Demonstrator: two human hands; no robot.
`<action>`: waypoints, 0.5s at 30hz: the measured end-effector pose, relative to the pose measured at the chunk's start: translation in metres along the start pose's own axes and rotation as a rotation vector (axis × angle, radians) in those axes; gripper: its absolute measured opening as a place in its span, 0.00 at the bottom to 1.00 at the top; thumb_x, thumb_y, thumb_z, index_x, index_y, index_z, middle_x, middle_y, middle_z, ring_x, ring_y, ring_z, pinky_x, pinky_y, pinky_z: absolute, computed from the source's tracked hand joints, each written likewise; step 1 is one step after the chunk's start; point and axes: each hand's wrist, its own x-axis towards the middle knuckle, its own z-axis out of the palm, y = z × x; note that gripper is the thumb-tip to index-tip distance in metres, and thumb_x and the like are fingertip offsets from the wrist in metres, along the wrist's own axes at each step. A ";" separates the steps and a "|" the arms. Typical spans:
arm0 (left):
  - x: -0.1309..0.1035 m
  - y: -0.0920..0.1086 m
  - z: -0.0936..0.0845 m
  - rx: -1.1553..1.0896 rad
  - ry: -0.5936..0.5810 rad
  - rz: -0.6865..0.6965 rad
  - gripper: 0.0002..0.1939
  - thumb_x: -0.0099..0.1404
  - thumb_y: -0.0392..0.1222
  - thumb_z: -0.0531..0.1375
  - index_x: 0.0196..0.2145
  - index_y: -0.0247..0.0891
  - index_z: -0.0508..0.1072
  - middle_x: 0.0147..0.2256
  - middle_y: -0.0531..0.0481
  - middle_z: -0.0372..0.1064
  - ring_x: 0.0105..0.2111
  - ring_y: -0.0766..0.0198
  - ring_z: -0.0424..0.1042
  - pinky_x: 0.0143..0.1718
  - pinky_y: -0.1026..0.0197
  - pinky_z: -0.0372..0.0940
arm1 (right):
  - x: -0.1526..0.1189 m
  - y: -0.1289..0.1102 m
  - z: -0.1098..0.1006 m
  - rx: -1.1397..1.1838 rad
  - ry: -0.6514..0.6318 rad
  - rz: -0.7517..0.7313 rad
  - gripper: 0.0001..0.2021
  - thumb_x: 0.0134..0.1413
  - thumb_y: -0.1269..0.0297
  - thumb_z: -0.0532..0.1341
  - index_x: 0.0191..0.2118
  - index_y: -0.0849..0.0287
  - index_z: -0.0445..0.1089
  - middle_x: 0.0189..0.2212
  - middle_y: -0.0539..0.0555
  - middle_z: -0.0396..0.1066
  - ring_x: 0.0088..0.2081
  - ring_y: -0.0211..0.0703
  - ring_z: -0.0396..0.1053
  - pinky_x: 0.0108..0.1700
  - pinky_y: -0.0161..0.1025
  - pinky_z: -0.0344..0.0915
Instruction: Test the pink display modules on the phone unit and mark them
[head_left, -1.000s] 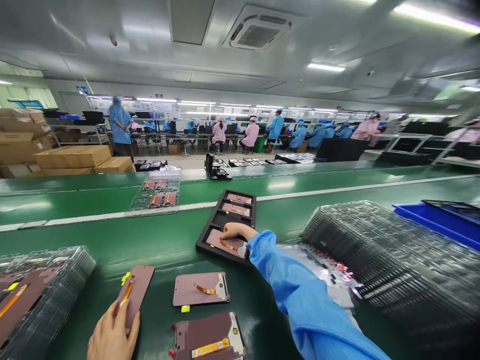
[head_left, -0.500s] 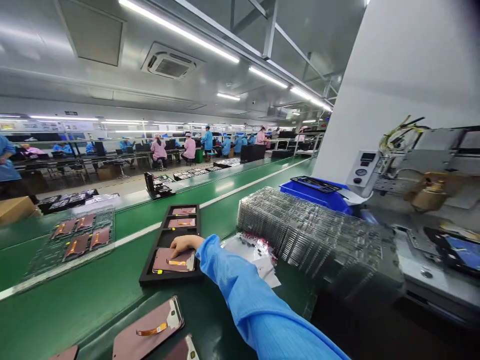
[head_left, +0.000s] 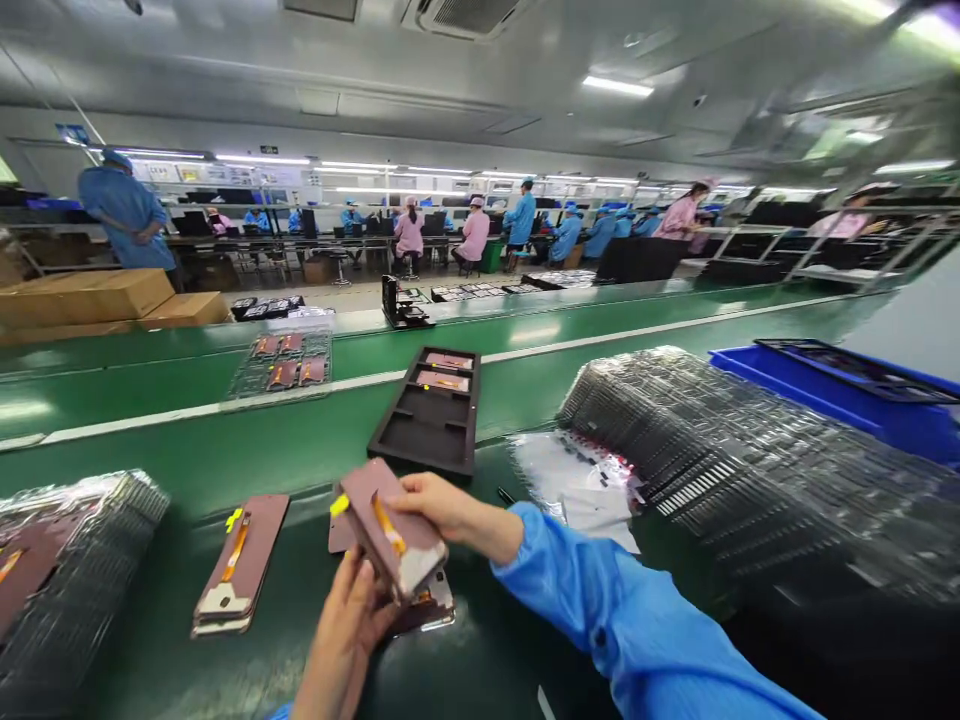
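Observation:
Both hands hold a pinkish-brown phone screen panel (head_left: 414, 542) with an orange flex cable and a yellow tab, tilted above the green bench. My right hand (head_left: 439, 505) grips its far right edge. From below and the near side, my left hand (head_left: 352, 615) closes on it; some of its fingers are hidden behind. It looks thick, perhaps several panels together. Under it, another panel (head_left: 435, 612) lies partly covered. To the left rests a small stack of similar panels (head_left: 259, 545). Beyond the hands sits a black compartment tray (head_left: 424, 440), with panels in its far compartments.
Stacked clear plastic trays (head_left: 675, 430) stand at right, beside a blue bin (head_left: 892, 400). White sheets (head_left: 577, 490) lie before them. More stacked trays (head_left: 112, 530) are at left. A clear tray (head_left: 319, 345) with panels lies across the white line. Co-workers sit and stand beyond.
My view has swung left. My right hand has come back from the black tray, whose nearer compartment no longer holds panels. My left hand has come into view on the held panel.

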 end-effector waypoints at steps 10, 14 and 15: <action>-0.068 -0.010 -0.073 0.052 0.255 -0.093 0.38 0.50 0.55 0.70 0.56 0.40 0.68 0.52 0.43 0.73 0.54 0.45 0.70 0.53 0.50 0.67 | -0.104 0.038 -0.040 -0.663 0.494 0.133 0.14 0.62 0.59 0.55 0.46 0.60 0.72 0.48 0.66 0.70 0.51 0.62 0.66 0.53 0.54 0.60; -0.100 -0.011 -0.107 0.254 0.379 -0.068 0.36 0.51 0.59 0.68 0.52 0.37 0.70 0.52 0.41 0.73 0.53 0.44 0.70 0.52 0.51 0.67 | -0.133 0.083 -0.072 -0.900 0.626 0.310 0.13 0.59 0.64 0.53 0.41 0.66 0.70 0.38 0.73 0.69 0.44 0.73 0.68 0.42 0.63 0.63; -0.105 -0.013 -0.110 0.285 0.387 -0.069 0.36 0.51 0.59 0.68 0.51 0.36 0.71 0.51 0.41 0.73 0.53 0.44 0.70 0.52 0.51 0.67 | -0.138 0.096 -0.075 -0.938 0.612 0.318 0.11 0.58 0.65 0.53 0.39 0.64 0.70 0.34 0.70 0.70 0.40 0.71 0.70 0.39 0.61 0.64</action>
